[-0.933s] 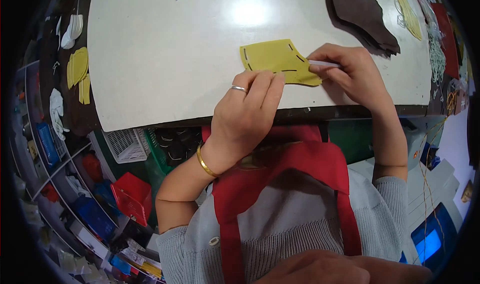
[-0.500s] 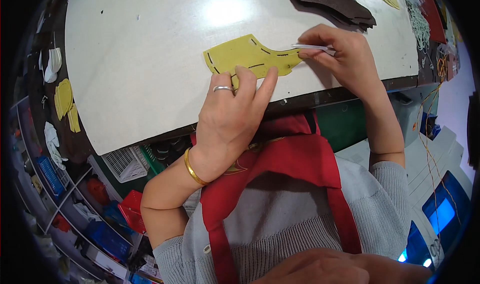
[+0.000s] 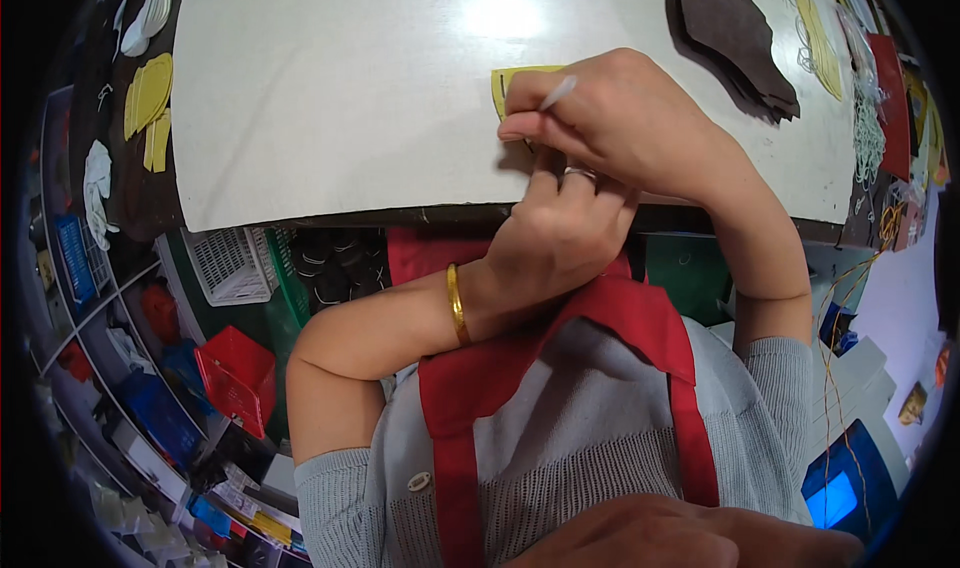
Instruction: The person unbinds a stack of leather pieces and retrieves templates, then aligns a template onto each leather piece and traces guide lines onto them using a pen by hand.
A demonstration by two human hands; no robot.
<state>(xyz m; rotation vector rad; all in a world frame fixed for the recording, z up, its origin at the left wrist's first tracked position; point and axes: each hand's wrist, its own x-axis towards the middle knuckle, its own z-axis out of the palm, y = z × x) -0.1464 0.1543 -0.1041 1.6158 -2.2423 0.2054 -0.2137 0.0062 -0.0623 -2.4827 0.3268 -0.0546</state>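
Note:
On the white tabletop lies a flat yellow pattern piece [image 3: 520, 72], mostly covered by my hands; its upper left corner and part of a dark slot show. My right hand [image 3: 640, 118] is closed around a slim whitish pen-like tool [image 3: 559, 92] above the piece's left side. The tool's tip is hidden behind the fingers. Crossing beneath the right hand, my left hand [image 3: 562, 233] reaches up over the piece's lower part, its fingers extended and partly covered. It wears a ring and a gold bangle.
A stack of dark brown cut pieces [image 3: 735, 43] lies on the table [image 3: 330, 98] at the right, with yellow strips [image 3: 820, 43] and pale cords [image 3: 868, 143] beyond. More yellow pieces [image 3: 150, 93] and white pieces [image 3: 148, 20] sit left. Below are a white basket [image 3: 225, 266] and red bin [image 3: 238, 380].
My right hand has moved left with the tool, from the piece's right tip to its left side, and now overlaps my left hand. The view has shifted, with the piece appearing farther right.

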